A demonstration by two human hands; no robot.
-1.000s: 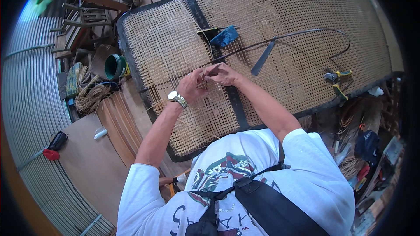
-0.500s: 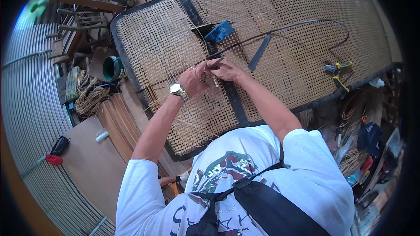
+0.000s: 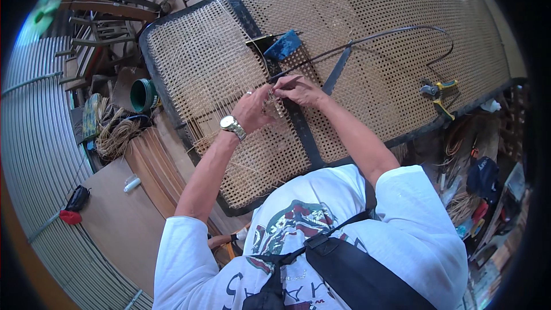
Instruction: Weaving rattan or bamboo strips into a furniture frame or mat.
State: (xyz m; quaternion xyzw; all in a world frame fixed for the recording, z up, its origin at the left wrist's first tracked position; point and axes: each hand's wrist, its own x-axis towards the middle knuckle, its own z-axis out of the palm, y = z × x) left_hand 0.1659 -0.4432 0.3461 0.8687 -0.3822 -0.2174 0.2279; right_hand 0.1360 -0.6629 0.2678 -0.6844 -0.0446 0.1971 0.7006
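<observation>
A large woven cane panel (image 3: 396, 34) with a dark frame lies in front of me, and a dark crossbar (image 3: 304, 140) runs through it. Beside this bar my hands meet over loose cane strands (image 3: 227, 96). My left hand (image 3: 252, 112), below a wristwatch, is closed with its fingertips at the weave; what they pinch is hidden. My right hand (image 3: 304, 93) is closed around a narrow dark piece whose exact kind I cannot make out. Above the hands sits a blue block (image 3: 283, 45). A long dark strip (image 3: 379, 35) curves across the panel to the right.
A dark flat blade (image 3: 337, 72) and yellow-handled pruning shears (image 3: 440, 96) lie on the panel. To the left stand a green bucket (image 3: 143, 95), coiled cane (image 3: 117, 136) and wooden boards (image 3: 150, 158). Assorted tools and bundles crowd the lower right.
The whole view has shifted slightly. My hands remain together by the crossbar, with only a small shift of the right fingers.
</observation>
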